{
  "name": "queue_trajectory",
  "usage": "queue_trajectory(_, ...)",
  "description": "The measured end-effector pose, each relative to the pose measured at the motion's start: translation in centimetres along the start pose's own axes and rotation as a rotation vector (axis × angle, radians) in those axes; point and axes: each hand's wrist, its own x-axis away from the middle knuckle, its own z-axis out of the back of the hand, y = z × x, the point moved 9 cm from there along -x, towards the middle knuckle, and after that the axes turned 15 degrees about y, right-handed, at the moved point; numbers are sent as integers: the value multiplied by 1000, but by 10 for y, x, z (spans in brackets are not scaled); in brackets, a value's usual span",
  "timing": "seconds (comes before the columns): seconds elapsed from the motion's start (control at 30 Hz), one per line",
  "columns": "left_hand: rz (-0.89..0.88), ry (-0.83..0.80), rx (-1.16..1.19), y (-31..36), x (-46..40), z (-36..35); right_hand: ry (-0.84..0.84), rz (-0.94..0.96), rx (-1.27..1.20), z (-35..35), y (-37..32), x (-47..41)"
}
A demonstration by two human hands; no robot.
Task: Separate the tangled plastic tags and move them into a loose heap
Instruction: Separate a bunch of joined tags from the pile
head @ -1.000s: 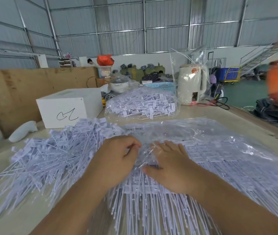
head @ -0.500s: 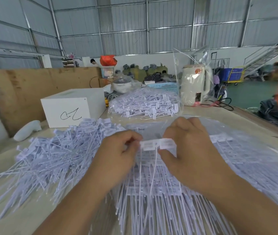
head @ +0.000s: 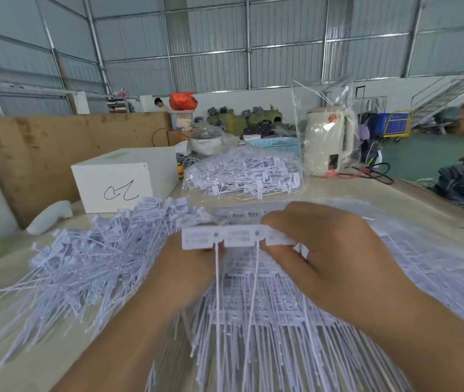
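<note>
Both hands hold one short strip of joined tags (head: 239,236) lifted just above the stacked sheets of tags (head: 267,312) at the near edge of the desk (head: 411,202): the left hand (head: 185,267) pinches its left end, the right hand (head: 335,250) has fingers curled over its right end, and the thin tails hang straight down between the wrists. The loose heap (head: 98,250) of separated tags lies just beside the left hand, spreading toward the desk's left edge. The likeliest slip, as I judge it, is that the strip tears unevenly when the hands twist it, leaving two tags still joined and carried into the heap as a pair. The dangling tails could also snag in the tails of the stack below and drag a sheet toward the near edge, where the ends already overhang. A careless toss leftward might push heap tags off the left edge, or land them on the bagged tags (head: 242,174) lying farther back, near the white box (head: 123,179) and the kettle (head: 329,142)
</note>
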Motion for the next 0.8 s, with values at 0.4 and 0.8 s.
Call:
queue_trajectory(0.4, 93, -275, 785, 55, 22, 3, -228, 9, 243, -13, 1, 1)
queue_trajectory(0.8, -244, -9, 303, 65, 24, 15, -135, -126, 276, -9, 12, 3)
